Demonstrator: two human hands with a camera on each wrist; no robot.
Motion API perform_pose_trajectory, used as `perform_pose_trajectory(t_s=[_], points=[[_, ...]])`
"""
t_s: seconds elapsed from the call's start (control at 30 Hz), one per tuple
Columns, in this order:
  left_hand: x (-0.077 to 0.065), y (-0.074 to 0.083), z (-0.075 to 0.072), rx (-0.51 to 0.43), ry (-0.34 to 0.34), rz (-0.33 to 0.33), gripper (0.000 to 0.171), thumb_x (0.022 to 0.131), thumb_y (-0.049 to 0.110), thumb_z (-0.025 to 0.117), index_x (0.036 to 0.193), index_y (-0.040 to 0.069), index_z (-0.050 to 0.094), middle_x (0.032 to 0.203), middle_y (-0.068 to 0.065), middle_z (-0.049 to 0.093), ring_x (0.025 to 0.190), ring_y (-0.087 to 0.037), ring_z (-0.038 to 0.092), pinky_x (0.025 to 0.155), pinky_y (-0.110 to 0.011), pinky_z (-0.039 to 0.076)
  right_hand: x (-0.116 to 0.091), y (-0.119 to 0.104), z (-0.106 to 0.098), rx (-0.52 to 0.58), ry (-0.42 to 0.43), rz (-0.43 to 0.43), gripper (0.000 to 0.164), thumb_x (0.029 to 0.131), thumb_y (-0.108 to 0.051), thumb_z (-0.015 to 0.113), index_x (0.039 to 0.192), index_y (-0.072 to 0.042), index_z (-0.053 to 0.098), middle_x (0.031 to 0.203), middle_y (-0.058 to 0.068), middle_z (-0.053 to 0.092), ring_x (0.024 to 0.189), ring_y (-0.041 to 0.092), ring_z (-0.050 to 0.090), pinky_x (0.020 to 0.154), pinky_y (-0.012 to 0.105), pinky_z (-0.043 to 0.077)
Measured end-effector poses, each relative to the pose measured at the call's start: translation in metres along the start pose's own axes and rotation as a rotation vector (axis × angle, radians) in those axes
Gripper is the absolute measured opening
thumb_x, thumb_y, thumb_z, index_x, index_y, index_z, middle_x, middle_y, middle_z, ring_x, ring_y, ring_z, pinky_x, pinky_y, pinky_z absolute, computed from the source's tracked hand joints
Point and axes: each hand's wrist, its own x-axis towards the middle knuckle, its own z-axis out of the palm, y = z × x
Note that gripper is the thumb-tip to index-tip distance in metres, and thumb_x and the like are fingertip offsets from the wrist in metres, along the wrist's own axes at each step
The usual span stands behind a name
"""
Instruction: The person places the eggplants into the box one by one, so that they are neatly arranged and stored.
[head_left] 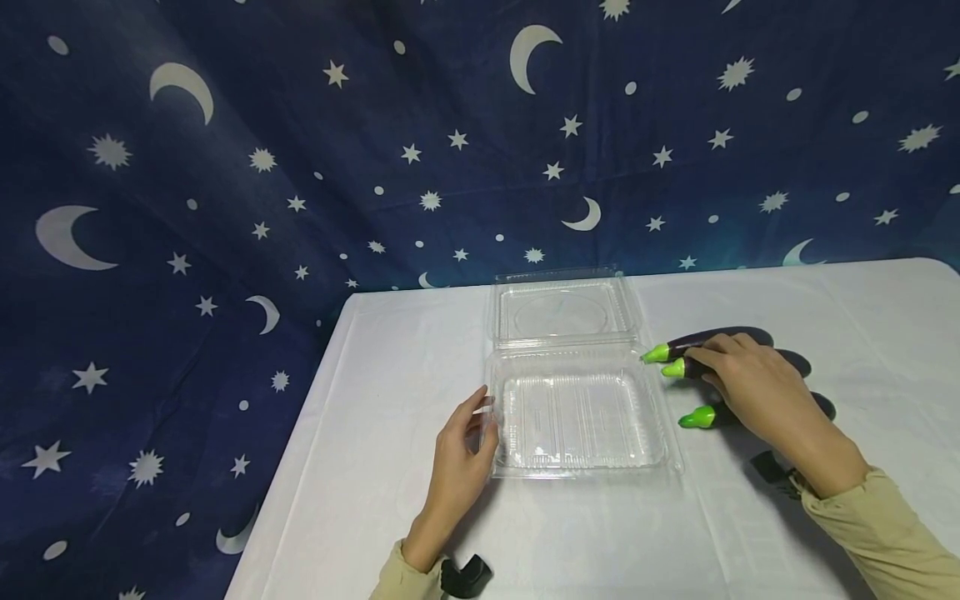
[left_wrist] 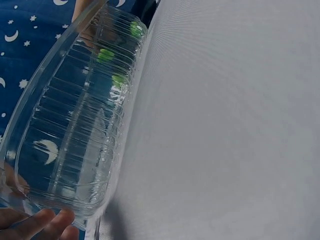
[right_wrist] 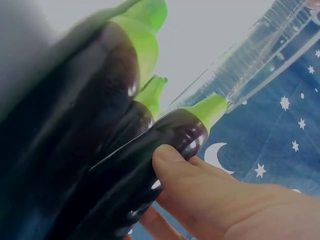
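A clear plastic clamshell container (head_left: 585, 471) lies with its lid (head_left: 561, 321) folded back. My left hand (head_left: 461, 458) is at its left side, holding the rim. In the left wrist view, several fingertips (left_wrist: 62, 220) show at the container's corner, and more of the hand appears through the plastic. To the container's right lie three dark purple eggplants with green stem ends. My right hand (head_left: 757, 387) grips the middle eggplant (right_wrist: 150, 155) from above, its thumb (right_wrist: 167, 160) near the green end. Another eggplant (head_left: 723, 336) lies just behind, and the front eggplant (head_left: 825, 406) is partly hidden under the hand.
A white cloth (head_left: 360, 467) covers the table. Behind it and to the left hangs a dark blue curtain (head_left: 465, 192) with moons and stars. Black wrist devices (head_left: 467, 577) show at both sleeves.
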Motion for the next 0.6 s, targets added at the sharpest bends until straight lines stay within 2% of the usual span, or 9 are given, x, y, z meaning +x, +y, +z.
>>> perform_pose_trajectory(t_s=[0.17, 0.4, 0.6], points=[[0.0, 0.001, 0.0, -0.013, 0.001, -0.006, 0.05, 0.093, 0.0, 0.06, 0.142, 0.003, 0.05, 0.127, -0.014, 0.064, 0.108, -0.024, 0.067, 0.093, -0.037, 0.055, 0.001, -0.001, -0.003, -0.005, 0.008, -0.002, 0.041, 0.077, 0.0, 0.08, 0.116, 0.002, 0.07, 0.111, 0.025, 0.065, 0.103, 0.046, 0.059, 0.079, 0.06, 0.05], [0.0, 0.002, 0.0, -0.017, 0.004, -0.024, 0.05, 0.094, 0.002, 0.06, 0.143, 0.005, 0.051, 0.127, -0.012, 0.064, 0.109, -0.023, 0.067, 0.083, -0.033, 0.059, 0.002, -0.002, -0.008, 0.003, 0.027, -0.005, 0.041, 0.077, 0.001, 0.079, 0.117, 0.0, 0.07, 0.109, 0.024, 0.065, 0.103, 0.046, 0.059, 0.079, 0.061, 0.05], [0.0, 0.003, -0.001, -0.011, 0.004, -0.031, 0.05, 0.094, 0.003, 0.06, 0.143, 0.006, 0.05, 0.128, -0.011, 0.064, 0.109, -0.023, 0.067, 0.082, -0.032, 0.059, 0.004, -0.004, -0.011, 0.005, 0.026, 0.007, 0.041, 0.078, 0.001, 0.078, 0.118, 0.001, 0.069, 0.112, 0.026, 0.065, 0.105, 0.046, 0.059, 0.083, 0.061, 0.049]])
